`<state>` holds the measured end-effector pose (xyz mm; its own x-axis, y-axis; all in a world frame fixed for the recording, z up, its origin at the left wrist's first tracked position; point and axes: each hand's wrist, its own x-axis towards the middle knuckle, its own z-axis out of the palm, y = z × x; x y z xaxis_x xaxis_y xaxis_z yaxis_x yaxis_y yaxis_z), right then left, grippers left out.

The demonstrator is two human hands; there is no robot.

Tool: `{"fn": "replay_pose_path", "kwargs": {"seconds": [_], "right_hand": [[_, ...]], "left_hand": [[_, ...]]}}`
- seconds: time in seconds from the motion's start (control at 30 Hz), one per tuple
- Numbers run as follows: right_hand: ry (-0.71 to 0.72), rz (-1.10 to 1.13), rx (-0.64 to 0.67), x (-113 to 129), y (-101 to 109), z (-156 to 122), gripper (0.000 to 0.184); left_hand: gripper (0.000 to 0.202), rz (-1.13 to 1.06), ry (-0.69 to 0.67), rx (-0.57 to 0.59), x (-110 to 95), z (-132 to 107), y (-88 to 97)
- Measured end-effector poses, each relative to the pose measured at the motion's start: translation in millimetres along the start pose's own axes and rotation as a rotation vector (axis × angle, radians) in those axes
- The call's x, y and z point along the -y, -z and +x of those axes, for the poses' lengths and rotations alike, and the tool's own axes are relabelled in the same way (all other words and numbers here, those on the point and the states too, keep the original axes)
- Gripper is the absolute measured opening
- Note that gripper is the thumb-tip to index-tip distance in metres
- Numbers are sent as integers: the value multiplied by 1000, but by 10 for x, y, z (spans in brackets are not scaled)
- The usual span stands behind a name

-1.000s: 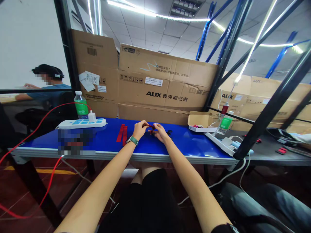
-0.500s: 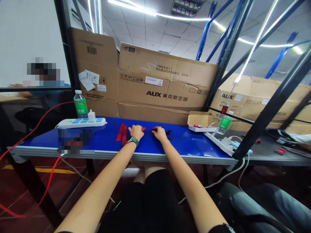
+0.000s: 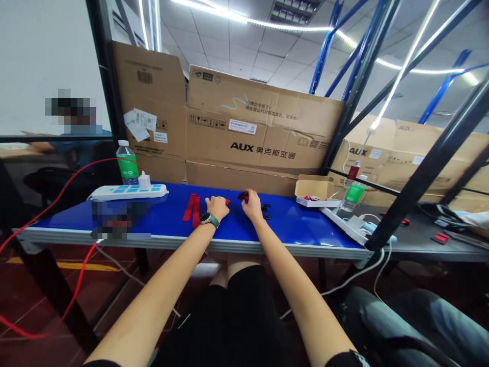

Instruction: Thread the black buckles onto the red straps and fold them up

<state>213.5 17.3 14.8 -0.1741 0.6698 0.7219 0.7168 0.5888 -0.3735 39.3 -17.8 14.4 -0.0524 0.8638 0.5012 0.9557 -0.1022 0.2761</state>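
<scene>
Across the blue bench (image 3: 305, 243) in the head view, our two hands sit close together near the middle. Our right hand (image 3: 252, 206) is raised on its fingertips, with thumb and fingers drawn in, and seems to pinch a small red-and-black part (image 3: 243, 195) at the tips. The fingers hide part of it, so we cannot tell how firm the hold is. Our left hand (image 3: 217, 207), with a green-banded smartwatch (image 3: 208, 219) on its wrist, lies palm down with the fingers slightly curled. It holds nothing we can see and rests just beside a small red piece (image 3: 227, 202). Two long red strips (image 3: 191, 210) lie on the bench to its left, and small black pieces (image 3: 266, 211) lie just right of our right hand. For parts this small, we judge that a fingertip pinch with the wrists low and near the bench gives the steadiest control. Farther along stand a white power strip (image 3: 128, 191), a water bottle (image 3: 127, 163) and an open cardboard box (image 3: 315, 191) holding small items, all before stacked AUX cartons (image 3: 244, 127).
</scene>
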Motion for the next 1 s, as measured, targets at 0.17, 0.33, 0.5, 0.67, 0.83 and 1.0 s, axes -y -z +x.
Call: {"fn": "replay_pose_path", "kwargs": {"seconds": [0.17,0.33,0.5,0.67,0.83,1.0], "right_hand": [[-38,-77,251,-36,-85,-40,39],[-25,37,248,-14,-93,-27,39],[-93,344,149,13,-50,2,39],[-281,623,161,-14,-61,23,26],[-272,812,171,-54,-119,32,31],[-167,635,167,-46,-107,7,32]], "left_hand": [[24,4,-25,23,-24,-24,29],[27,-30,-195,25,-39,-44,5],[22,-92,-264,37,-42,-6,43],[30,-276,-273,-8,-23,25,66],[30,-514,-291,24,-18,66,-28],[29,-585,-233,30,0,124,-146]]}}
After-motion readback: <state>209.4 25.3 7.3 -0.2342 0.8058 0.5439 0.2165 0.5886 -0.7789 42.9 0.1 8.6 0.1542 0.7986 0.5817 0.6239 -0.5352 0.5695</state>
